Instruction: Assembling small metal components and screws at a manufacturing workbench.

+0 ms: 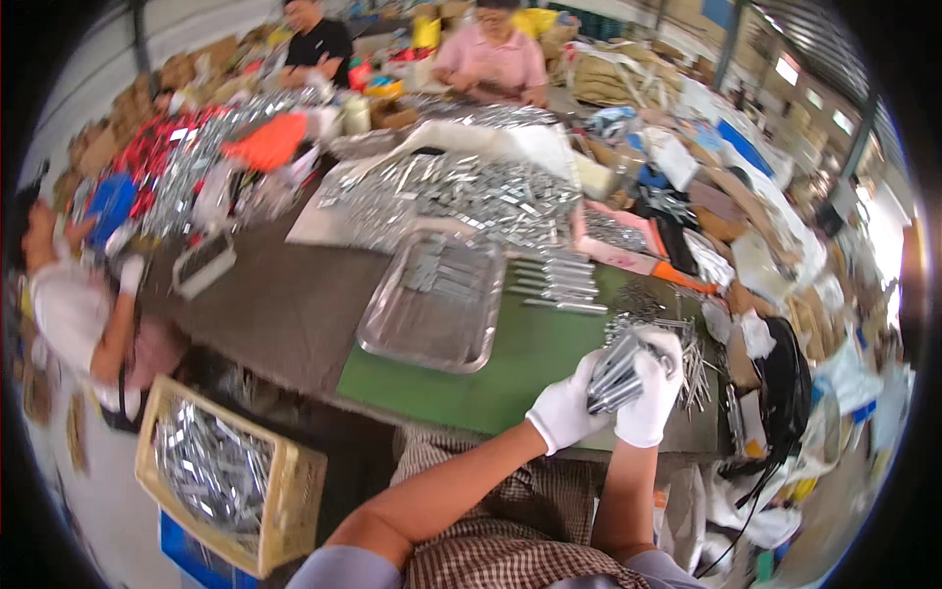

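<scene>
Head view: a bundle of shiny metal tubes (616, 375) is best kept snug between both palms, it seems, with the ends level and the grip firm enough that none slides out, since smooth gloves on smooth metal could slip. The left hand (569, 404), white-gloved, is curled against the bundle's left side; the right hand (652, 389), gloved alike, wraps its right side, fingers bent round the metal. Neither is spread wide; blur and overlap hide the exact fingertip contacts and the number of tubes.

The bundle is held above the right part of a green mat (422, 393). Just beside the right hand lies a loose pile of thin metal pins (695, 378). Beyond the hands, more tubes lie side by side in a row (567, 292). Left of that row is a metal tray (424, 332) with flat strips (442, 270) in it. Farther back spreads a large heap of small silvery parts (491, 191), with a pink box (636, 263) to its right. At lower left stands a yellowish crate (297, 496) full of metal pieces (211, 466). Three other people are around the table.
</scene>
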Demonstrator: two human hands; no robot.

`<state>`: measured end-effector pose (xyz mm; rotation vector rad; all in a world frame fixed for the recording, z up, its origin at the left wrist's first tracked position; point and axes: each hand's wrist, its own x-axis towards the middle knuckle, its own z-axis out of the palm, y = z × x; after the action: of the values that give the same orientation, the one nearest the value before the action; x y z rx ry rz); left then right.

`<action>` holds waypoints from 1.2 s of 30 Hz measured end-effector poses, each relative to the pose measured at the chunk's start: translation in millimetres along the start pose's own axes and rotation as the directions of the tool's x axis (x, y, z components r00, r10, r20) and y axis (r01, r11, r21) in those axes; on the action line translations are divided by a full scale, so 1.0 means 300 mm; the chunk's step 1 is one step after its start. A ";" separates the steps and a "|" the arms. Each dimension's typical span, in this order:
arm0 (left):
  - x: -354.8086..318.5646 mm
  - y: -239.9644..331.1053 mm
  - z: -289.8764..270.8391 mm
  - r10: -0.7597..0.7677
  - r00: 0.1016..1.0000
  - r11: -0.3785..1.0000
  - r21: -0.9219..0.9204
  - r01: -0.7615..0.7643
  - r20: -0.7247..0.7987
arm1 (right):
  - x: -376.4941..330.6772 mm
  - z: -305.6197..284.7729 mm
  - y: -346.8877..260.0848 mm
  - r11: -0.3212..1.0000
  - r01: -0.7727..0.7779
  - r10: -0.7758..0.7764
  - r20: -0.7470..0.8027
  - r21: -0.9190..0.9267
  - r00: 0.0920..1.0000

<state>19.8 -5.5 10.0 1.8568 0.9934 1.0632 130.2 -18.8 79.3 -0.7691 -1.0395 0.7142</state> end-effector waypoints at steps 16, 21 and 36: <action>-0.283 -0.245 -0.450 -0.266 0.900 0.851 -0.523 0.051 -0.346 | 0.187 0.498 0.229 0.724 0.419 0.177 0.735 -0.548 0.655; -0.307 -0.285 -0.444 0.030 0.863 0.999 -0.023 -0.048 -0.504 | 0.220 0.597 0.527 0.598 0.564 0.195 0.785 -0.570 0.588; -0.298 -0.226 -0.499 0.049 0.904 0.999 0.017 -0.046 -0.424 | 0.200 0.642 0.545 0.528 0.507 0.406 0.727 -0.681 0.554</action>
<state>-163.6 -22.6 -23.0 1.6941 1.2003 1.5394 -52.6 159.1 31.4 -1.2750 -2.4729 0.4263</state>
